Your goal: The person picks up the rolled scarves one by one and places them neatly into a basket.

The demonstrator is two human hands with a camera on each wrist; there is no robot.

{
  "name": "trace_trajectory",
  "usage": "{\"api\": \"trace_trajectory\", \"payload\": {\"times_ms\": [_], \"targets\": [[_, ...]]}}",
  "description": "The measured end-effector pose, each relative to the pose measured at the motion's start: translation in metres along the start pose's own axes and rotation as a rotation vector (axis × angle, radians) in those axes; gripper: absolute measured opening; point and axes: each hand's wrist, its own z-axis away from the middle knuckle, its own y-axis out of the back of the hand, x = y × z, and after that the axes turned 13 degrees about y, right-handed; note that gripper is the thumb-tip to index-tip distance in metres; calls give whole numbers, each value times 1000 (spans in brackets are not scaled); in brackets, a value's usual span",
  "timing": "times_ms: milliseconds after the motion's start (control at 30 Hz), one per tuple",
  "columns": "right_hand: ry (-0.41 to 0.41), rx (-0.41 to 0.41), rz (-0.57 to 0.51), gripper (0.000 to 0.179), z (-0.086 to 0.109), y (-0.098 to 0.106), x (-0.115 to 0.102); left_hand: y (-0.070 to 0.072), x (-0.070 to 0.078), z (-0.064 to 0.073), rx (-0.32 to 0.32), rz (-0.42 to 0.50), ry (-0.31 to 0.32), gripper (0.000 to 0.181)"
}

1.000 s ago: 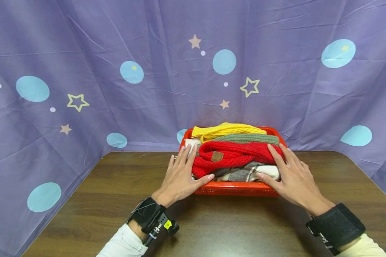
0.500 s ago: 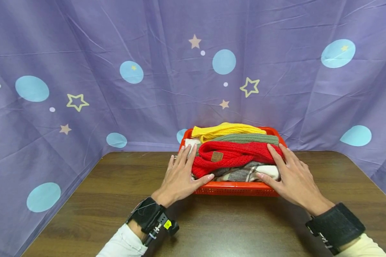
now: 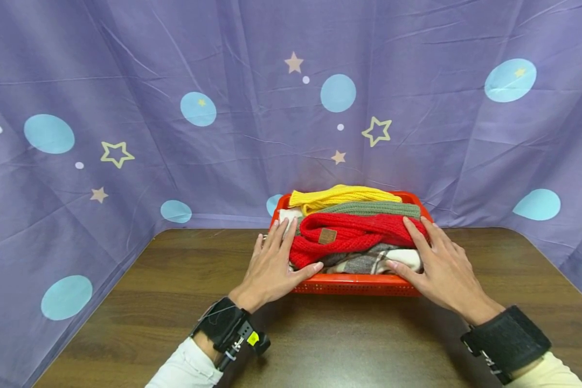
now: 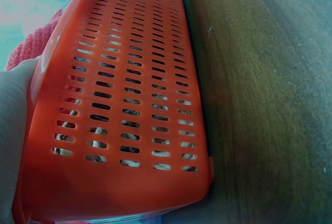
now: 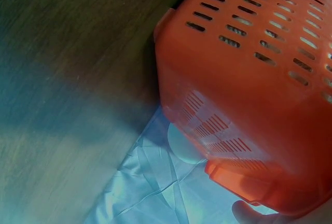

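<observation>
A red plastic basket (image 3: 356, 284) with slotted walls stands on the table, filled with folded knitwear. On top lies a red knit scarf (image 3: 359, 230) with a small brown label. Behind it are a green ribbed knit piece (image 3: 378, 208) and a yellow one (image 3: 349, 197); a grey and white plaid cloth (image 3: 361, 263) shows in front. My left hand (image 3: 271, 269) rests at the basket's left end, fingers extended, thumb over the front corner. At the right end my right hand (image 3: 443, 275) lies likewise, fingers spread. In the right wrist view a fingertip (image 5: 246, 212) shows beside the rim.
The brown wooden table (image 3: 184, 280) extends to both sides of the basket and in front of it. A purple curtain (image 3: 252, 134) with stars and blue dots hangs right behind the table's far edge.
</observation>
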Motion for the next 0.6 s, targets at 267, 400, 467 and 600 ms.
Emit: {"api": "trace_trajectory", "payload": {"times_ms": [267, 400, 467, 600], "targets": [[-1, -5, -2, 93, 0, 0, 0, 0, 0, -1, -24, 3, 12, 102], [-2, -2, -4, 93, 0, 0, 0, 0, 0, -1, -29, -2, 15, 102], [-3, -4, -4, 93, 0, 0, 0, 0, 0, -1, -32, -3, 20, 102], [-5, -6, -5, 93, 1, 0, 0, 0, 0, -1, -39, 1, 24, 102]]}}
